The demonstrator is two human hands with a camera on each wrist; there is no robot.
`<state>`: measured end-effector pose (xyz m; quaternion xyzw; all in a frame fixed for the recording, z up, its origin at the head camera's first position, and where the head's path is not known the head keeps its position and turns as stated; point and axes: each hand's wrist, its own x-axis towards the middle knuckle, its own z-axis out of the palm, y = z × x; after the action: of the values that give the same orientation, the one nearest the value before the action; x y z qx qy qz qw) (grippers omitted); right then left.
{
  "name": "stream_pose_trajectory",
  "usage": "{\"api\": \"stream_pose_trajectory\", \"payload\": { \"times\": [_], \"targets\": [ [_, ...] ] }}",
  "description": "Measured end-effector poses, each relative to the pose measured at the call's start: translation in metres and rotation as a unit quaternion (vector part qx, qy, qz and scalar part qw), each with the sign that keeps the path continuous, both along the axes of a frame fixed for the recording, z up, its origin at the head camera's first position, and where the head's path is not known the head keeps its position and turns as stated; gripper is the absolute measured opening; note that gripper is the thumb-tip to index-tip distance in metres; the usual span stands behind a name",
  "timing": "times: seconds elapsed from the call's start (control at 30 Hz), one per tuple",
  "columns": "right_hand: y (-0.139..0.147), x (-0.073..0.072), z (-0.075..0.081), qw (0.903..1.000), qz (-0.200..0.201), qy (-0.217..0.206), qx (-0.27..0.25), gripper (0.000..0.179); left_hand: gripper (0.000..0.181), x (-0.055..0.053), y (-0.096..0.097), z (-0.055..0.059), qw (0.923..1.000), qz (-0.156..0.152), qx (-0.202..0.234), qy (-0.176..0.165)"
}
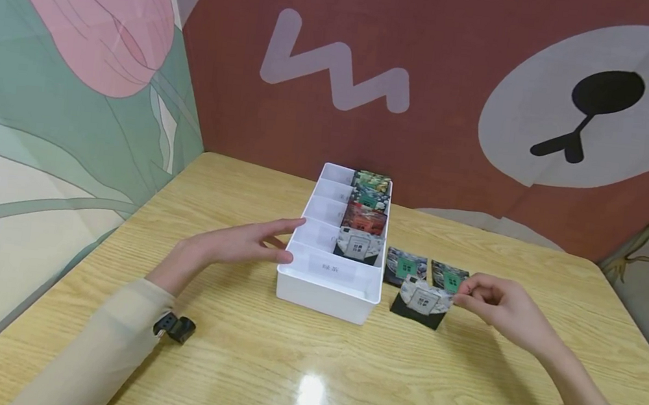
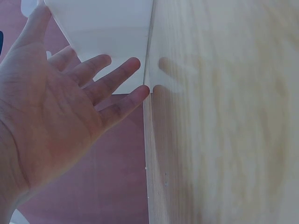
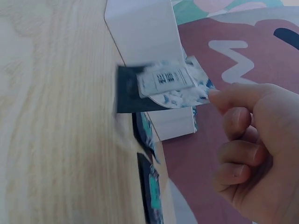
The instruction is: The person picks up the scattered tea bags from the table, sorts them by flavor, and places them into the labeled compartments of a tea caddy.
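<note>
A white-and-black tea sachet [image 1: 424, 301] is pinched at its edge by my right hand [image 1: 504, 309], above the table to the right of a white divided box [image 1: 327, 297]. The right wrist view shows this sachet [image 3: 163, 86] between thumb and forefinger [image 3: 233, 95], the other fingers curled. At the box's left side, my left hand [image 1: 244, 242] has its fingers extended, thumb and fingertips at the rim. In the left wrist view the left hand [image 2: 56, 102] is spread beside the white box wall [image 2: 107, 42]. The box's compartments hold a white-and-black sachet [image 1: 358, 246], a red one [image 1: 364, 219] and green ones [image 1: 369, 198].
Two dark sachets with green labels, one nearer the box [image 1: 403, 267] and one farther right [image 1: 449, 277], lie on the wooden table [image 1: 241, 338]. The front compartment [image 1: 324, 271] carries a printed label. Behind the table hangs a printed red cloth [image 1: 436, 141].
</note>
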<state>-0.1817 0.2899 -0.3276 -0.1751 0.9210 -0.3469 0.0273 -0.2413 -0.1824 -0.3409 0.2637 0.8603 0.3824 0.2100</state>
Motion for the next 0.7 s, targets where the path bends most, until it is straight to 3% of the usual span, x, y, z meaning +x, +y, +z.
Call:
{"api": "stream_pose_trajectory", "payload": {
  "times": [0.33, 0.7],
  "targets": [
    [-0.018, -0.006, 0.018, 0.9954, -0.049, 0.07, -0.043, 0.011, 0.08, 0.0, 0.0, -0.001, 1.0, -0.003, 0.005, 0.0],
    [-0.045, -0.02, 0.03, 0.9781, -0.082, 0.141, -0.13, 0.012, 0.081, 0.0, 0.0, -0.001, 1.0, 0.005, 0.001, -0.005]
  ]
}}
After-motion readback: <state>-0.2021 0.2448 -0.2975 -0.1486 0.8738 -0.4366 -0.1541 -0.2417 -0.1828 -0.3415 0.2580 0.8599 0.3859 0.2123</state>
